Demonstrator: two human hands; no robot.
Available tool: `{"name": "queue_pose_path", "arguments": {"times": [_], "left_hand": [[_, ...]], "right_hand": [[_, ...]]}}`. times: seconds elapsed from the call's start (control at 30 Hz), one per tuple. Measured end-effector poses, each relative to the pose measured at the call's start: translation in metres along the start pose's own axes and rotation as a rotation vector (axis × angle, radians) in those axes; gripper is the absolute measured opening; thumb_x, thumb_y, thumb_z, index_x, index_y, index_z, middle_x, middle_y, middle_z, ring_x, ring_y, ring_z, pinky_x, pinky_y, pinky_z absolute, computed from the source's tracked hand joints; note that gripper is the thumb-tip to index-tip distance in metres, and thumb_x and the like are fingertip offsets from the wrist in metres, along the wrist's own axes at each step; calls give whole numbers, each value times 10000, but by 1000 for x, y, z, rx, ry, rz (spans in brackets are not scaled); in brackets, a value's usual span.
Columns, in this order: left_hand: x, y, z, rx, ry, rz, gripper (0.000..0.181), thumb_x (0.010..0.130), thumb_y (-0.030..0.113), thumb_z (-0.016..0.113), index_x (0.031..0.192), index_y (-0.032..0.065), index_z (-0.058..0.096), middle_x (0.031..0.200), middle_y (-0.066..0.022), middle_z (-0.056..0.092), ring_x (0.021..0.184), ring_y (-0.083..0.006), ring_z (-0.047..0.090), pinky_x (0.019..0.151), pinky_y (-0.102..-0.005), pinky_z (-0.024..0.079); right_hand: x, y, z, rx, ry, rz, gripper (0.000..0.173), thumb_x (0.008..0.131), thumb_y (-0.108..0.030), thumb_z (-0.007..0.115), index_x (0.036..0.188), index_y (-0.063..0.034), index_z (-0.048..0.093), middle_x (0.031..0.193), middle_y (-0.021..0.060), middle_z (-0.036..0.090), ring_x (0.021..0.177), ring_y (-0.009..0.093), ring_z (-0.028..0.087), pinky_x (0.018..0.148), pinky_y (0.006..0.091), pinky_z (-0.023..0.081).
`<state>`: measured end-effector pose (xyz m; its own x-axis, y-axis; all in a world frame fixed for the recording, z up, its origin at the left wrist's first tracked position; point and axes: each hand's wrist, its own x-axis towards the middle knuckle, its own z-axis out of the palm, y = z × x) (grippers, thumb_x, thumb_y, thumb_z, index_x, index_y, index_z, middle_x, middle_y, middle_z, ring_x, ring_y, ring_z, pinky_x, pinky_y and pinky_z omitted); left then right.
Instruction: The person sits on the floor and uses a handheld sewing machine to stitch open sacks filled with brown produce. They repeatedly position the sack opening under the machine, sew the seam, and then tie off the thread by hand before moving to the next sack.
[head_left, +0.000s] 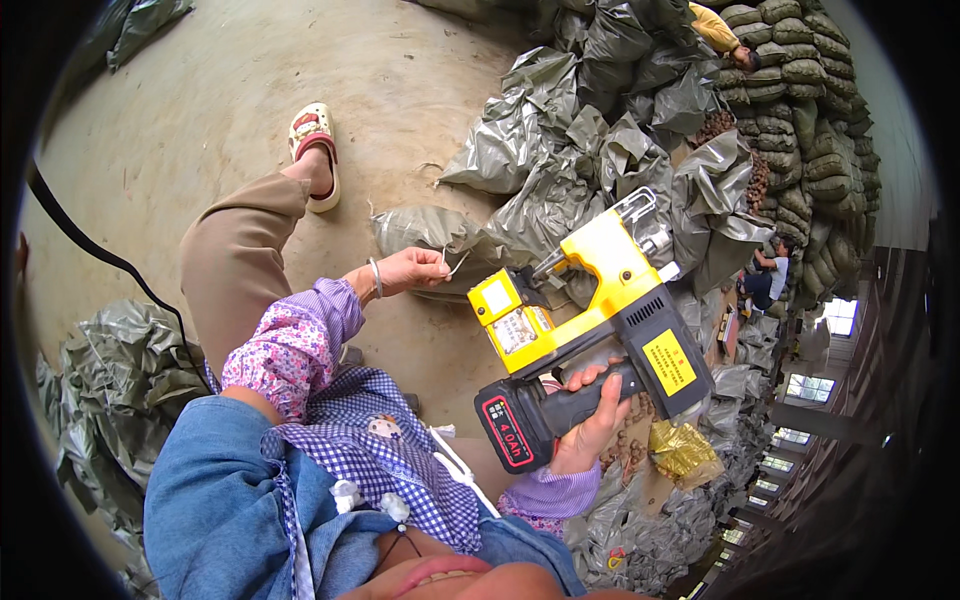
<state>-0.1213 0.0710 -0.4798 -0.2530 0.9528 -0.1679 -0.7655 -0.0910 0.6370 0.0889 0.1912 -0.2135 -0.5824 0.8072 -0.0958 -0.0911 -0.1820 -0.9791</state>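
My right hand (589, 435) grips the black handle of a yellow and black cordless portable bag-sewing machine (630, 315). The machine carries a black battery pack (512, 427) and labels with writing. Between the thumb and fingers of my left hand (416, 268) is a white thread (456, 264). A grey-green woven plastic sack (420, 227) lies on the floor just beyond that hand; where the thread's far end runs, I cannot tell. Gold foil-like wrapping (682, 452) shows beside the machine's rear; whether it is attached is unclear.
Bulky grey-green sacks (525, 135) crowd the floor ahead, with brown round produce (757, 180) among them. Filled sacks (829, 157) are stacked high behind. Two people (716, 30) (769, 274) are near the stacks. A black cable (97, 251) hangs at my left by more bags (112, 405).
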Motion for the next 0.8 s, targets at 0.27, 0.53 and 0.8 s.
{"name": "queue_pose_path", "arguments": {"times": [0.27, 0.53, 0.8], "left_hand": [[-7, 9, 24, -4, 309, 93, 143, 873, 222, 638, 913, 86, 620, 752, 52, 552, 653, -33, 459, 606, -176, 367], [-22, 6, 42, -101, 381, 135, 127, 900, 190, 599, 925, 68, 622, 816, 14, 618, 691, -47, 539, 643, -181, 454], [-18, 9, 47, 30, 405, 84, 149, 884, 214, 625, 933, 74, 633, 824, 2, 645, 738, -55, 571, 710, -199, 458]], "right_hand": [[-6, 95, -92, -208, 240, 111, 213, 862, -90, 606, 1025, -38, 478, 747, 57, 551, 610, 154, 538, 563, 312, 466], [29, 260, -173, -266, 291, 430, 239, 768, 21, 625, 949, 8, 470, 675, 95, 567, 478, 173, 544, 427, 308, 444], [26, 307, -184, -527, 299, 515, 239, 750, -90, 672, 953, -9, 575, 788, 121, 641, 586, 212, 624, 534, 341, 501]]}}
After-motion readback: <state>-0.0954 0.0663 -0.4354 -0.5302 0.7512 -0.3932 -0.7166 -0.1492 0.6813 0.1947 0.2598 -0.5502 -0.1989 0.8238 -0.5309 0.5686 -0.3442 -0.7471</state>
